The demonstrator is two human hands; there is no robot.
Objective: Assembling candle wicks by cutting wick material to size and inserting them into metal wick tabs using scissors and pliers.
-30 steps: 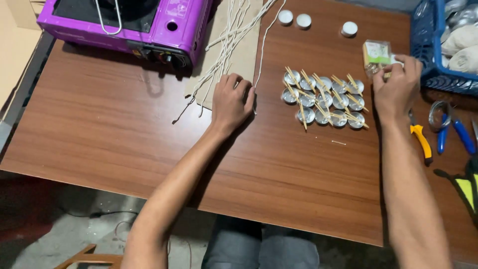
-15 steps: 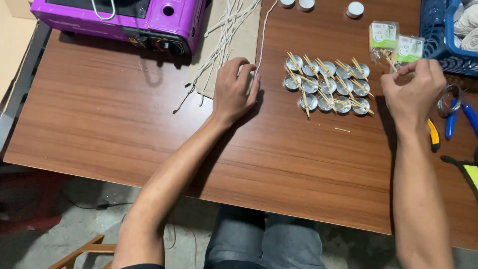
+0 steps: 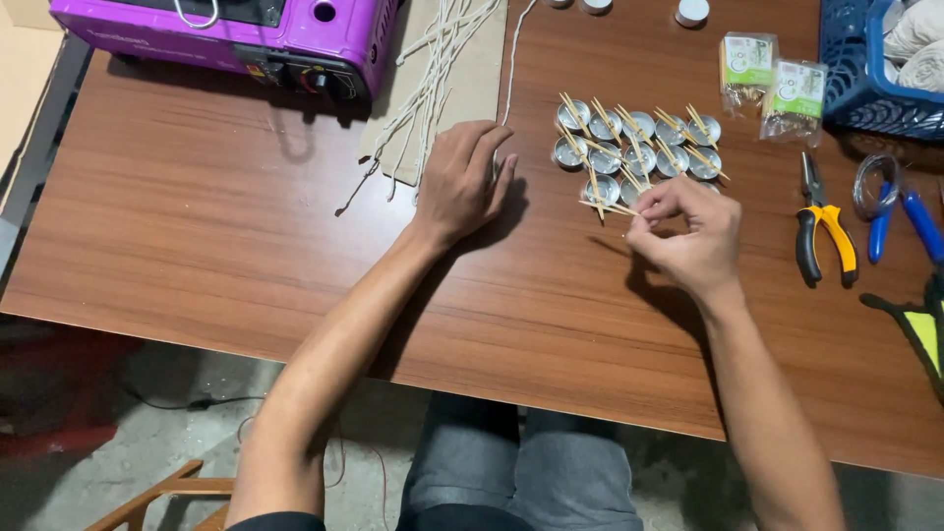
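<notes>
Sitting at a brown wooden table, knees in grey trousers poking out below the edge.

Right hand curled up over the near side of the small round metal cups, fingertips pinched together on a thin wooden stick lying by the closest cup. Left hand resting flat on the table just beside the cups, fingers loose and spread, gripping nothing, tips close to a white string and the edge of a cardboard sheet.

Cups standing in rows between and just past the two hands, thin sticks laid across their tops.

To the right, yellow-handled pliers, a coil of wire and blue-handled pliers.

Farther back, two small clear packets with green labels, a blue plastic basket, a bunch of white strings on the cardboard, and a purple portable gas stove at the far left corner.
</notes>
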